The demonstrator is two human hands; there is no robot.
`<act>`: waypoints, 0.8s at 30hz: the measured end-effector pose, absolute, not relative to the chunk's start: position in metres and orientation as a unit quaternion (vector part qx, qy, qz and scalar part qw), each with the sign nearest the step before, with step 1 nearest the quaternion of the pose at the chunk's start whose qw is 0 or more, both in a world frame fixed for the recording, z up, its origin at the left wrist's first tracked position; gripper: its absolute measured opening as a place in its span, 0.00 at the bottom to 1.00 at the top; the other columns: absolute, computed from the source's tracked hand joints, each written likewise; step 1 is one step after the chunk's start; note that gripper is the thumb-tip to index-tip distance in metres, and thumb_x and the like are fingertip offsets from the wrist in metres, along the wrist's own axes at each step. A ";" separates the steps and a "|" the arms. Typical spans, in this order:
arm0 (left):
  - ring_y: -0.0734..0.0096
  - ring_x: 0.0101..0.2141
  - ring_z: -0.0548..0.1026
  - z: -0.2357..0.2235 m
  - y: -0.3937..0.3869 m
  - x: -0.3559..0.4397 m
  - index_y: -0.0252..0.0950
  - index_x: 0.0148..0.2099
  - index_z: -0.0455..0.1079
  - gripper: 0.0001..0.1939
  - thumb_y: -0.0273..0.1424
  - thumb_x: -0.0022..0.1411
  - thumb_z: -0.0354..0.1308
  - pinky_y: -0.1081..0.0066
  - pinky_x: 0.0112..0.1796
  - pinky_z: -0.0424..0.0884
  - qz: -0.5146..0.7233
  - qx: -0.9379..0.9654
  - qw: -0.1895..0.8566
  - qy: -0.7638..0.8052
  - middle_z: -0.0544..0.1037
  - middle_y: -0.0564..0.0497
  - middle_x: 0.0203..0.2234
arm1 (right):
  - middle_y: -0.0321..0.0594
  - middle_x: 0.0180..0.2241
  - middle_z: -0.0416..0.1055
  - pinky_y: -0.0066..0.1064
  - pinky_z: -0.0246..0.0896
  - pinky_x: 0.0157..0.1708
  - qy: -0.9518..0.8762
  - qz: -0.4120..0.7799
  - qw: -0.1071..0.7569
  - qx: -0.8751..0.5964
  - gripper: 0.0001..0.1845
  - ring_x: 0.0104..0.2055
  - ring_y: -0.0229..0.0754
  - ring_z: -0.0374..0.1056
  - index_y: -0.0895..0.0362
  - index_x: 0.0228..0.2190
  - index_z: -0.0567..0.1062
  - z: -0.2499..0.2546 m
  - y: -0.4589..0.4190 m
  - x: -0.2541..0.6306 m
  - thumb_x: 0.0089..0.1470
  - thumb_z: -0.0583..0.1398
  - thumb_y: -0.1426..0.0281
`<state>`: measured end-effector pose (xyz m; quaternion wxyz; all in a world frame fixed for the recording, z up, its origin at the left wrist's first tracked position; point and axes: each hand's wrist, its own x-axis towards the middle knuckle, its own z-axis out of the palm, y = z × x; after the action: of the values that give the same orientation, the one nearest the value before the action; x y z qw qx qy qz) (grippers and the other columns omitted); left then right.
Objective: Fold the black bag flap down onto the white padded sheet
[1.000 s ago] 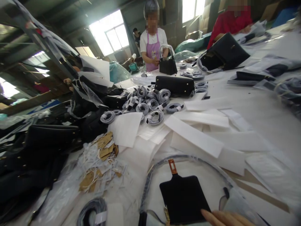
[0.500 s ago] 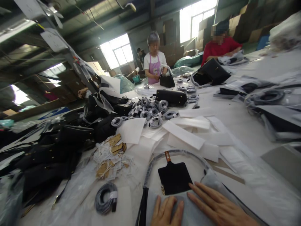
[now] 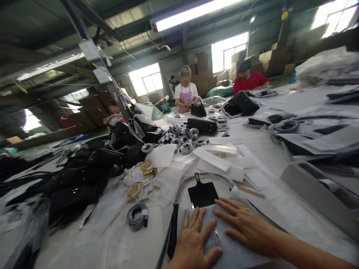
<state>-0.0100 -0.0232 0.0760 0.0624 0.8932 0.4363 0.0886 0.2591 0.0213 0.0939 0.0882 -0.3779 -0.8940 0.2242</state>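
Observation:
A black handbag (image 3: 171, 233) lies in front of me, its face covered by a pale translucent sheet (image 3: 209, 244). My left hand (image 3: 196, 233) rests flat on the sheet with fingers spread. To its right, my right hand (image 3: 245, 224) also presses flat, fingers stretched toward the bag's top edge. Between the hands a small gold clasp (image 3: 216, 234) shows. Above the bag's edge stands a black flap-like tag (image 3: 202, 193), inside the arch of a plastic-wrapped handle (image 3: 183, 182). Left of the bag lies a coiled, wrapped strap (image 3: 137, 217).
Black bags (image 3: 75, 183) pile up on the left, beside a heap of paper tags (image 3: 144, 179). Wrapped strap coils (image 3: 185, 140) and white sheets (image 3: 211, 158) lie ahead. A grey tape dispenser-like object (image 3: 316, 198) stands right. A person in a purple apron (image 3: 185, 98) works across the table.
My view has shifted, so more of both hands and the bag shows. My left hand has moved up the sheet and spread its fingers. The gold clasp has come into view.

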 end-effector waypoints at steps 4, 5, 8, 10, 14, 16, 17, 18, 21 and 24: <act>0.47 0.67 0.54 0.072 -0.023 -0.011 0.62 0.68 0.49 0.39 0.59 0.59 0.56 0.33 0.62 0.55 0.126 0.876 0.128 0.448 0.52 0.48 0.70 | 0.43 0.69 0.52 0.61 0.47 0.65 -0.887 0.246 0.088 -0.381 0.29 0.71 0.57 0.47 0.39 0.65 0.58 0.101 0.020 0.258 0.65 0.53 0.52; 0.47 0.67 0.54 0.071 -0.023 -0.011 0.62 0.68 0.50 0.38 0.59 0.59 0.56 0.33 0.62 0.54 0.135 0.874 0.134 0.447 0.52 0.48 0.70 | 0.43 0.69 0.53 0.61 0.48 0.65 -0.887 0.249 0.081 -0.381 0.29 0.70 0.58 0.48 0.39 0.64 0.60 0.104 0.023 0.257 0.64 0.55 0.53; 0.45 0.67 0.54 0.067 -0.022 -0.011 0.61 0.67 0.53 0.36 0.60 0.60 0.54 0.32 0.62 0.53 0.153 0.871 0.145 0.443 0.54 0.47 0.69 | 0.44 0.64 0.63 0.53 0.57 0.63 -0.883 0.238 0.087 -0.394 0.24 0.66 0.57 0.59 0.44 0.57 0.72 0.116 0.040 0.245 0.60 0.60 0.59; 0.44 0.67 0.54 0.065 -0.022 -0.012 0.62 0.67 0.53 0.36 0.61 0.59 0.54 0.31 0.62 0.53 0.163 0.870 0.146 0.441 0.55 0.46 0.69 | 0.47 0.58 0.71 0.46 0.61 0.61 -0.873 0.215 0.121 -0.421 0.18 0.60 0.53 0.66 0.52 0.51 0.78 0.123 0.062 0.229 0.61 0.58 0.65; 0.43 0.65 0.58 0.055 -0.018 -0.012 0.64 0.67 0.51 0.38 0.63 0.58 0.53 0.31 0.59 0.58 0.175 0.877 0.109 0.434 0.57 0.45 0.68 | 0.53 0.51 0.75 0.48 0.62 0.58 -0.837 0.182 0.155 -0.492 0.19 0.55 0.53 0.70 0.61 0.53 0.74 0.121 0.122 0.190 0.61 0.58 0.71; 0.43 0.64 0.62 0.044 -0.015 -0.012 0.64 0.67 0.49 0.40 0.64 0.56 0.53 0.33 0.58 0.63 0.184 0.883 0.063 0.427 0.59 0.46 0.68 | 0.49 0.45 0.77 0.48 0.67 0.52 -0.817 0.196 0.153 -0.520 0.19 0.49 0.51 0.73 0.61 0.52 0.74 0.117 0.148 0.175 0.59 0.62 0.70; 0.44 0.63 0.63 0.037 -0.013 -0.011 0.64 0.68 0.49 0.41 0.64 0.55 0.54 0.34 0.57 0.65 0.191 0.885 0.035 0.423 0.60 0.46 0.67 | 0.45 0.41 0.78 0.45 0.70 0.48 -0.811 0.208 0.151 -0.526 0.18 0.44 0.47 0.75 0.61 0.50 0.74 0.116 0.157 0.170 0.59 0.63 0.68; 0.44 0.62 0.65 0.029 -0.011 -0.011 0.64 0.68 0.48 0.42 0.64 0.55 0.54 0.35 0.57 0.67 0.197 0.886 0.005 0.420 0.61 0.45 0.66 | 0.41 0.37 0.78 0.42 0.71 0.44 -0.807 0.222 0.151 -0.526 0.15 0.39 0.44 0.75 0.61 0.46 0.76 0.117 0.162 0.167 0.58 0.64 0.68; 0.47 0.59 0.70 0.010 -0.005 -0.012 0.64 0.68 0.47 0.40 0.61 0.57 0.55 0.40 0.54 0.72 0.211 0.883 -0.075 0.412 0.65 0.45 0.64 | 0.36 0.29 0.77 0.33 0.68 0.36 -0.811 0.249 0.174 -0.500 0.08 0.32 0.41 0.73 0.59 0.35 0.79 0.129 0.154 0.170 0.57 0.64 0.67; 0.49 0.59 0.70 0.007 -0.003 -0.012 0.65 0.68 0.45 0.37 0.58 0.61 0.54 0.43 0.53 0.74 0.213 0.882 -0.099 0.408 0.66 0.47 0.64 | 0.34 0.29 0.78 0.30 0.64 0.34 -0.823 0.252 0.205 -0.466 0.09 0.32 0.40 0.72 0.54 0.31 0.81 0.145 0.113 0.183 0.57 0.63 0.63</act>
<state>-0.0124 -0.0035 0.0069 -0.0986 0.8823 0.4078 0.2135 0.1830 0.1127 0.1449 0.2049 -0.4662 -0.8229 0.2519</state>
